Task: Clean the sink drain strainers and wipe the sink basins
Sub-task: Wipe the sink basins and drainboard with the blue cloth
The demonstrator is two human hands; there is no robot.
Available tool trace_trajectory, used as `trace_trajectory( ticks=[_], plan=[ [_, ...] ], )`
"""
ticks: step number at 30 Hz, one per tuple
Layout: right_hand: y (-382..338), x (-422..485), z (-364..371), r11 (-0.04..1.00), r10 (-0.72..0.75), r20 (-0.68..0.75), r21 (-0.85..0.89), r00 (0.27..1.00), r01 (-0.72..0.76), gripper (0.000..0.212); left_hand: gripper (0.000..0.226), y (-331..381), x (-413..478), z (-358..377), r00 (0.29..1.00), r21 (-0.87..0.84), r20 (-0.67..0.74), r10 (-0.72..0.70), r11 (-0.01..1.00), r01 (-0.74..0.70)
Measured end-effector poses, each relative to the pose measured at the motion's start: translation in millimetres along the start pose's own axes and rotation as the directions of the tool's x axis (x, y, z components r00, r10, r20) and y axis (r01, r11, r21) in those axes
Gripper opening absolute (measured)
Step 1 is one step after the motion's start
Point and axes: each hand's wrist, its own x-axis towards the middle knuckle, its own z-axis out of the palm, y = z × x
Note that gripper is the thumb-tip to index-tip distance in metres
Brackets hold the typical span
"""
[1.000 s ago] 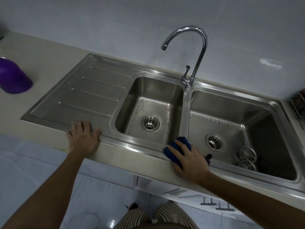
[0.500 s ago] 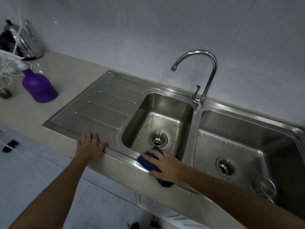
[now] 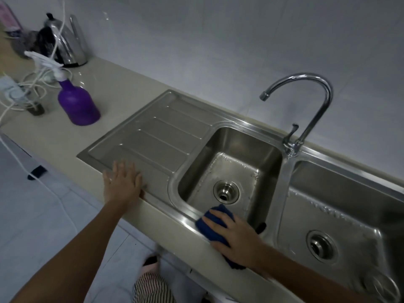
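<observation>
Your right hand (image 3: 237, 239): fingers flat, pressing blue cloth (image 3: 207, 231) onto the front rim of the small basin (image 3: 236, 149). Your left hand (image 3: 122, 184): flat, fingers spread, on the drainboard (image 3: 153, 136) left of that basin. Drain (image 3: 226, 192): in that basin's floor.

Right stainless-steel basin (image 3: 349, 226) cut off at the edge, its round metal strainers (image 3: 381, 285) blurred; right hand (image 3: 238, 239) hides part of the dark blue cloth (image 3: 219, 209)
</observation>
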Motion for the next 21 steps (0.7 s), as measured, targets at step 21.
trace_trajectory(
  ticks=[21],
  plan=[
    [-16,283,-37,0.754,0.657,-0.027,0.002,0.753,-0.657,0.065,0.078,-27,194,-8,0.879,-0.087,0.024,0.476,0.877,-0.472]
  ],
)
